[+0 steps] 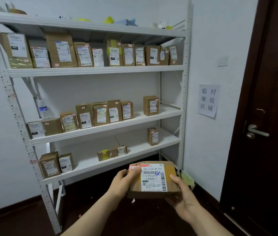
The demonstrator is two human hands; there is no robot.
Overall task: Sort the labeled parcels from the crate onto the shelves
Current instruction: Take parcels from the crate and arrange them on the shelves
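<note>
Both hands hold one brown box (153, 180) in front of the white shelves (94, 71). The left hand (123, 183) grips its left side, thumb on a small red tag (133, 168). The right hand (185, 200) is curled round its right side and bottom. The white label (153, 178) faces up, so the person seems to be reading where it goes. Next, the box needs a free spot on the right shelf, maybe the lowest shelf (111, 165), which has gaps.
</note>
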